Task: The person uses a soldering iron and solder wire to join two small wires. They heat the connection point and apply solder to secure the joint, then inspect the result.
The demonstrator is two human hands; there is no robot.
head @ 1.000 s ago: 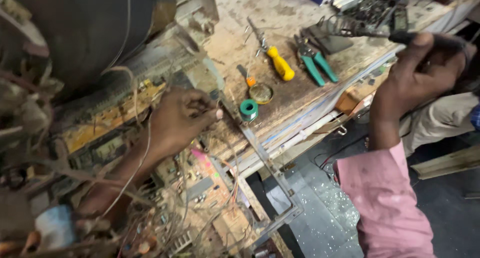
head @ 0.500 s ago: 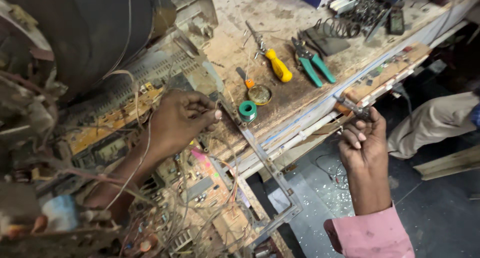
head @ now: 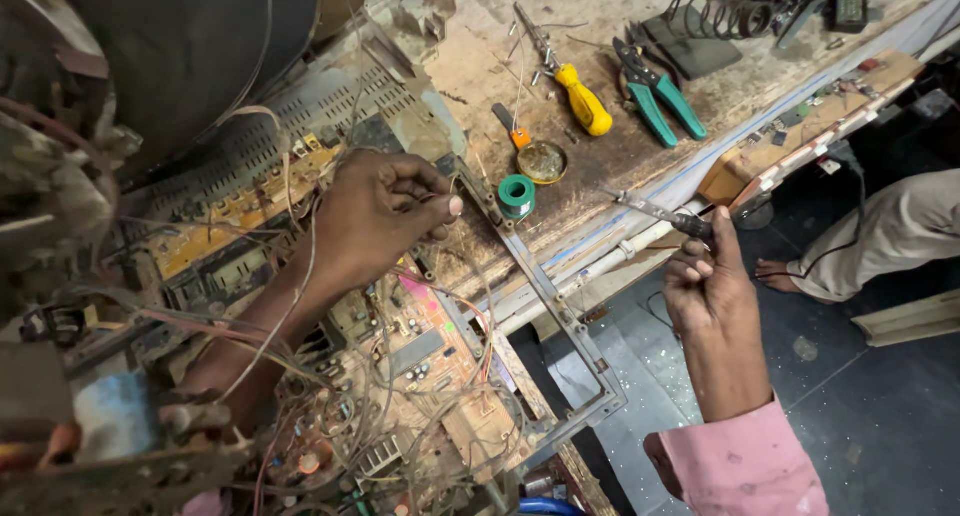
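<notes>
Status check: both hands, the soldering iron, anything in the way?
Left hand pinching a thin wire at the metal frame. Right hand gripping soldering iron, tip toward bench. Loose wires tangled over circuit board.

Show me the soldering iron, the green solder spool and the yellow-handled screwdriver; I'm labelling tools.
soldering iron (head: 668,216), head view, on its metal shaft.
green solder spool (head: 516,193), head view, on its top.
yellow-handled screwdriver (head: 584,102), head view, on its handle.

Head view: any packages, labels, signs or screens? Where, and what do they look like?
Picture tube: top left, only its dark rounded back shows; screen face hidden.
Small dark device: top right on the bench, flat black rectangle; too small to tell if it has a display.
No packages, signs or readable labels visible.
Left hand rests on the chassis; right hand holds a soldering iron.
</notes>
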